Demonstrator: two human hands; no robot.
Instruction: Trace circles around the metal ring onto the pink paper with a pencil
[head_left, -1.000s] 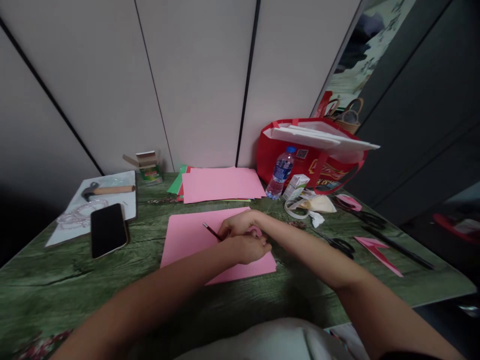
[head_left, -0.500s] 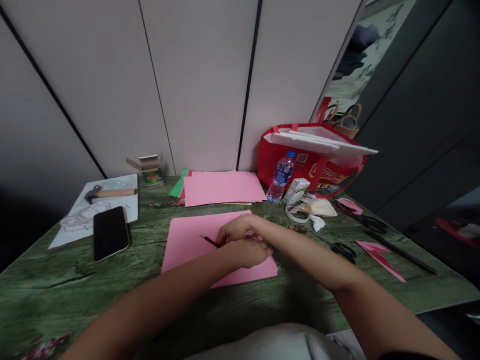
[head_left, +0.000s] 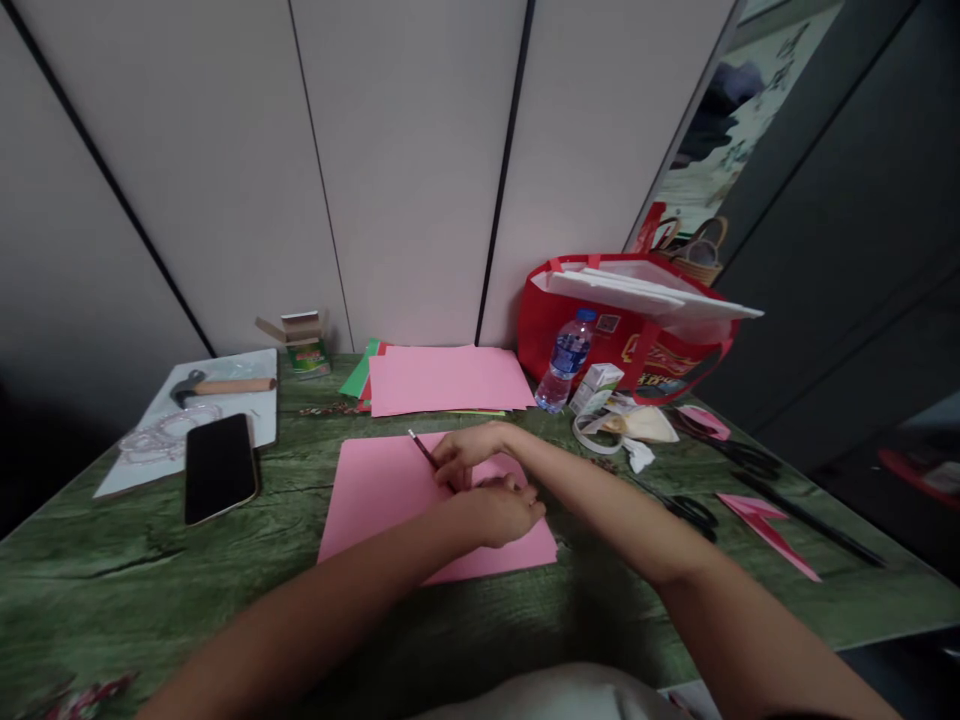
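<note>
Sheets of pink paper (head_left: pixel 382 500) lie in front of me on the table. My right hand (head_left: pixel 476 450) is over their upper middle, its fingers closed round a dark pencil (head_left: pixel 422 449). The pencil's light end points up and to the left; its tip is hidden behind my hands. Crossing in front of it, my left hand (head_left: pixel 504 513) rests on the right part of the pink paper. Its fingers are bent together near the right edge of the sheet, and what they hold, if anything, is hidden.
Left are a phone (head_left: pixel 220 470) and a hammer (head_left: pixel 229 386) on a white board. Behind lies a coloured paper stack (head_left: pixel 450 380). Right are a water bottle (head_left: pixel 564 362), red bag (head_left: pixel 622 335), tape roll (head_left: pixel 596 435), scissors (head_left: pixel 690 512) and a folded pink piece (head_left: pixel 765 525).
The pencil has swung more upright, its light end moving up and slightly right. My right hand's fingers have shifted round it. My left hand stays nearly in place.
</note>
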